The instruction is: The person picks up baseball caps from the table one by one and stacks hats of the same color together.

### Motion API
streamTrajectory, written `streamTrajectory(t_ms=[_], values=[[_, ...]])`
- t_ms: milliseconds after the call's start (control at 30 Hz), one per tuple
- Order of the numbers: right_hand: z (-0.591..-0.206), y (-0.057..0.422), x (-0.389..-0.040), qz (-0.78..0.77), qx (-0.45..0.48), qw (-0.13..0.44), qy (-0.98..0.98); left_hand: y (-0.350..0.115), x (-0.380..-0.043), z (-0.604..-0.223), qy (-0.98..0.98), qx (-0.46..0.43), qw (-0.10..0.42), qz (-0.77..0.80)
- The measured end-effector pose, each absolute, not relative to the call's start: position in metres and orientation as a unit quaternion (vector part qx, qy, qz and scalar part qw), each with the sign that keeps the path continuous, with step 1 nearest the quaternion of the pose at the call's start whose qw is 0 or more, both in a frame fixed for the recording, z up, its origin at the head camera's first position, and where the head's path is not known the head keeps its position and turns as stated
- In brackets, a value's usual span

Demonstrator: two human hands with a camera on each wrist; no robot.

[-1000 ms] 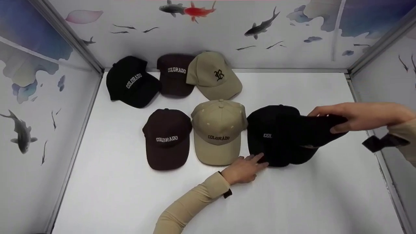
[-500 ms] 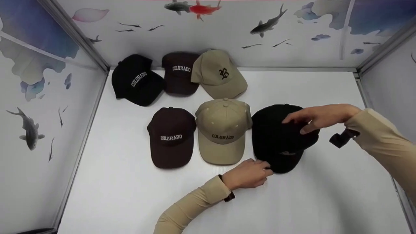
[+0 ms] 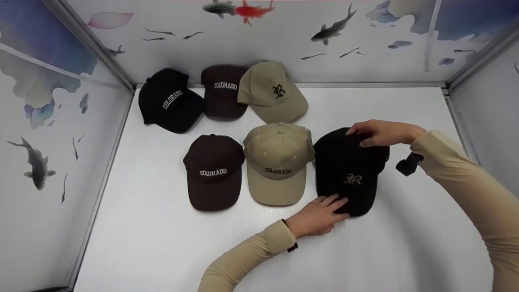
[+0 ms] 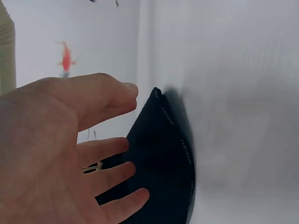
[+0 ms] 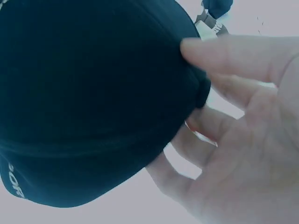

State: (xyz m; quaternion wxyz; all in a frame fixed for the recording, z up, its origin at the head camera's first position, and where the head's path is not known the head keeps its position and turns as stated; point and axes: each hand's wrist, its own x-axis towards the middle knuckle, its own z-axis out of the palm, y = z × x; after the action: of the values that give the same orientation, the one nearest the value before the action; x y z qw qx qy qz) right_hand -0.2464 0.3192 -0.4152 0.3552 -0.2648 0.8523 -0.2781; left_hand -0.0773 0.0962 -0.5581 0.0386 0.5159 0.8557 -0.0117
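Note:
A black cap [image 3: 348, 174] with a pale emblem on its front lies at the right end of the near row, on top of another black cap that it almost hides. My right hand [image 3: 363, 136] grips the back of its crown, thumb above and fingers curled under the edge [image 5: 196, 93]. White lettering of the lower cap [image 5: 14, 186] peeks out in the right wrist view. My left hand [image 3: 334, 202] rests with straight fingers on the black brim [image 4: 163, 158].
A brown COLORADO cap [image 3: 213, 170] and a beige COLORADO cap [image 3: 277, 162] lie left of the black one. A black cap [image 3: 170, 99], a brown cap [image 3: 223, 91] and a beige emblem cap [image 3: 271, 91] lie by the back wall. Fish-printed walls enclose the white table [image 3: 405, 243].
My right hand carried the black emblem cap leftward and set it down over the black COLORADO cap, covering its lettering. My left hand shifted slightly right, onto the brim.

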Motion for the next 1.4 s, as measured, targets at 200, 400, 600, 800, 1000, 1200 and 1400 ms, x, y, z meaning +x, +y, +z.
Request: streamTrajectory(t_ms=[200,400,600,800,1000,1200,1400], values=[[-0.432,0.318,-0.243,-0.278,-0.269,0.272,0.881,0.092,-0.083,-0.564,0.863,0.504,0.033,-0.005],[-0.445,0.319,-0.218,-0.211,-0.279,0.124,0.928,0.094,-0.09,-0.565,0.85,0.526,0.017,0.019],[-0.462,0.315,-0.181,-0.163,-0.332,0.069,0.927,0.094,-0.098,-0.566,0.844,0.533,0.05,0.03],[-0.487,0.317,-0.17,-0.127,-0.345,0.005,0.93,0.098,-0.104,-0.565,0.836,0.541,0.074,0.043],[-0.499,0.318,-0.168,-0.132,-0.326,-0.024,0.936,0.102,-0.105,-0.564,0.838,0.536,0.086,0.054],[-0.5,0.317,-0.167,-0.135,-0.31,-0.013,0.941,0.099,-0.101,-0.56,0.849,0.517,0.101,0.045],[-0.5,0.319,-0.162,-0.151,-0.298,-0.013,0.943,0.084,-0.102,-0.544,0.84,0.526,0.126,0.053]])
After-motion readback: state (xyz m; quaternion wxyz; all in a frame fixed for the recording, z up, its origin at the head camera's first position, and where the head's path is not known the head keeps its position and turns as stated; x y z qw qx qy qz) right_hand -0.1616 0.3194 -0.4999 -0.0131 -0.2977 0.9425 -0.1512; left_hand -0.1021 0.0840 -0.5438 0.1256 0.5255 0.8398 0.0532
